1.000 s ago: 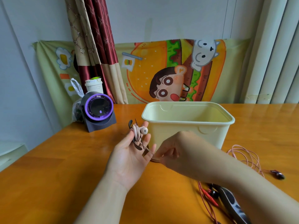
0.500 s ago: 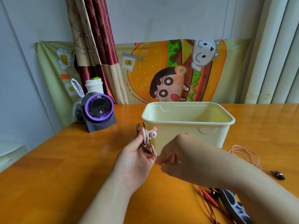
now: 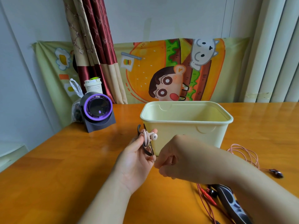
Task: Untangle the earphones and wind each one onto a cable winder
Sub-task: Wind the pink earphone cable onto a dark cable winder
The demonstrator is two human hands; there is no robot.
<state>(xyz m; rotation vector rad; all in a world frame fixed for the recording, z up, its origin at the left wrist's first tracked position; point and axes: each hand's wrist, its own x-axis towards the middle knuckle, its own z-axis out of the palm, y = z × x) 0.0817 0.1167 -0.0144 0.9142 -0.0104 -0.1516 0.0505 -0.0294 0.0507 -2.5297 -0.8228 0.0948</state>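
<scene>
Earphones (image 3: pixel 146 137) in pink are seen wound on a dark cable winder (image 3: pixel 148 151), which is held above the middle of the counter (image 3: pixel 64 175), just before the cream bin (image 3: pixel 186 126). This set is judged nearly finished. A loose pink cable (image 3: pixel 242 152) by the right edge and a red cable (image 3: pixel 204 198) toward the near right corner are yet to be wound. The winder is gripped by the left hand (image 3: pixel 135 160), its fingers curled round it. The right hand (image 3: pixel 176 159) is curled at the winder's lower end; what is pinched, if anything, cannot be told.
</scene>
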